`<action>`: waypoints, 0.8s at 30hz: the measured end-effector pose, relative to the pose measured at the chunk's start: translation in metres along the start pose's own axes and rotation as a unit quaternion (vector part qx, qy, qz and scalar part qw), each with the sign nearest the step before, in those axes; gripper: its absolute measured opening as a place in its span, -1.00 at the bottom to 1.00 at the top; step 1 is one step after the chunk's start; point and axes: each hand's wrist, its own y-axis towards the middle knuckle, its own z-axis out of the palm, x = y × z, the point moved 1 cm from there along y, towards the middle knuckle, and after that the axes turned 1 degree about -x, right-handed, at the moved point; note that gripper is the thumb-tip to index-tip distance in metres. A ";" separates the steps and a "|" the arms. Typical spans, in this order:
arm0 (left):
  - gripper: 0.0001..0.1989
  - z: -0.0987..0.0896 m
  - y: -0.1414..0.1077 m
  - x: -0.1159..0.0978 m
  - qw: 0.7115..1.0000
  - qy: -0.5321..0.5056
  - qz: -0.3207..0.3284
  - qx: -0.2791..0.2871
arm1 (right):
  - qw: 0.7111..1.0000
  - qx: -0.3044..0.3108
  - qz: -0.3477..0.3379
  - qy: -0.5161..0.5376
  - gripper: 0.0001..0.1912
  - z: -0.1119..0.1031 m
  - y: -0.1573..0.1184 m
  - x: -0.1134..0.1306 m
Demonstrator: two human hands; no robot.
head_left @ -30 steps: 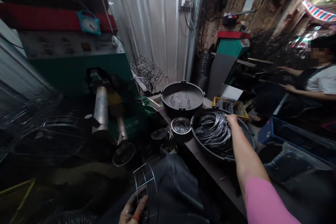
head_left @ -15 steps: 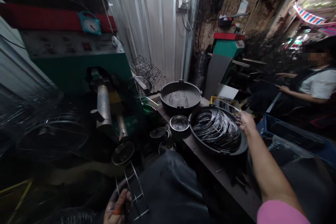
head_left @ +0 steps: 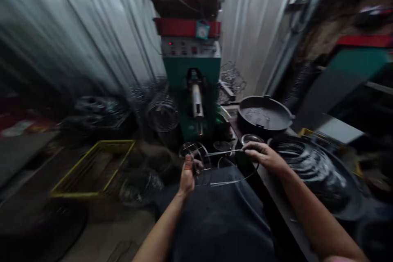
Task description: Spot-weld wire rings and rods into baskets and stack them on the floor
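My left hand [head_left: 187,177] is closed around a thin metal wire frame [head_left: 194,146], held above my dark apron-covered lap. In my right hand [head_left: 264,157], the fingers pinch a wire ring [head_left: 232,181], whose far side reaches over to the frame. Blur hides whether ring and frame touch. Beside my right forearm, a wide dark pan holds many loose wire rings [head_left: 316,163]. A green machine [head_left: 175,77] with a cylindrical metal arm [head_left: 197,101] stands straight ahead, beyond both hands.
A second dark pan [head_left: 267,129] stands on the bench to the right, behind a small bowl [head_left: 250,138]. A yellow-rimmed crate [head_left: 73,194] is on the floor at left. Wire bundles [head_left: 162,115] lie beside the machine. Corrugated metal wall [head_left: 123,16] runs behind.
The view has swung left toward the machine. My right hand has left the pan with a wire ring and come over near the wire frame, which my left hand still holds, now raised.
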 end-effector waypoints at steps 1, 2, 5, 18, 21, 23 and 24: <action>-0.42 0.000 0.000 -0.003 1.000 -0.024 0.000 0.005 | 0.999 0.031 -0.002 0.012 -0.71 0.020 0.012 -0.007; -0.38 -0.001 -0.001 -0.007 0.999 -0.041 0.002 0.009 | 0.998 0.056 -0.003 0.020 -0.72 0.038 0.022 -0.014; -0.40 -0.007 -0.003 -0.015 0.999 -0.033 0.031 0.002 | 0.995 0.095 -0.002 0.036 -0.75 0.079 0.042 -0.028; -0.62 -0.028 -0.002 -0.009 0.997 0.069 0.017 -0.030 | 0.959 0.205 -0.142 -0.132 -0.82 0.107 0.060 -0.029; -0.62 -0.036 -0.003 -0.007 0.997 0.059 0.008 -0.046 | 0.951 0.177 -0.167 -0.190 -0.79 0.096 0.064 -0.031; -0.61 -0.041 -0.005 -0.006 0.997 0.051 0.014 -0.049 | 0.956 0.129 -0.175 -0.197 -0.78 0.083 0.069 -0.037; -0.60 -0.043 -0.005 -0.006 0.998 0.045 0.015 -0.045 | 0.959 0.102 -0.178 -0.194 -0.78 0.076 0.071 -0.041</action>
